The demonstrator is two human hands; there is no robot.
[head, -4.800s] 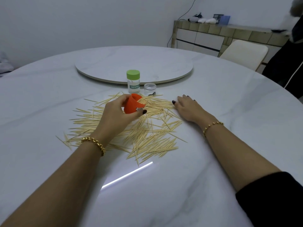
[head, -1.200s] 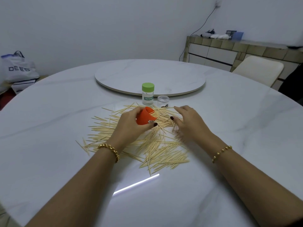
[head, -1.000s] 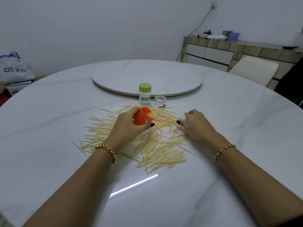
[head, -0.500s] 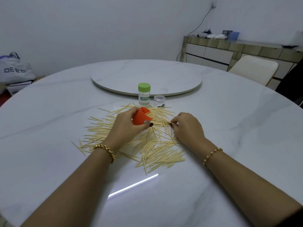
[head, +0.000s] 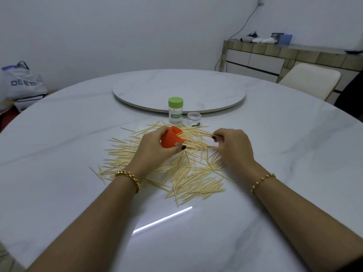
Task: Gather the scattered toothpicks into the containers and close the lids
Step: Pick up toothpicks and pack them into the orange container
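My left hand [head: 152, 152] grips the tilted orange cup [head: 170, 140]; my right hand [head: 234, 147] pinches toothpicks [head: 193, 173] from the scatter on the table [head: 59, 134]. A loose pinch could spill them beside the cup.

Surface: round white marble-pattern table [head: 59, 134]. A round turntable [head: 196, 89] of the same finish sat on its middle. Just in front of the turntable's near edge stood a green-lidded jar [head: 175, 110], upright, labelled TOOTHPICK, lid on. A small clear jar [head: 194, 119] stood just to its right, lower, with a narrow gap between them. Loose toothpicks [head: 196, 179] lay flat in a wide, crossed scatter nearer the person, the far ones reaching close to both jars. A bright light streak [head: 163, 219] reflected off the glossy top, nearer still.
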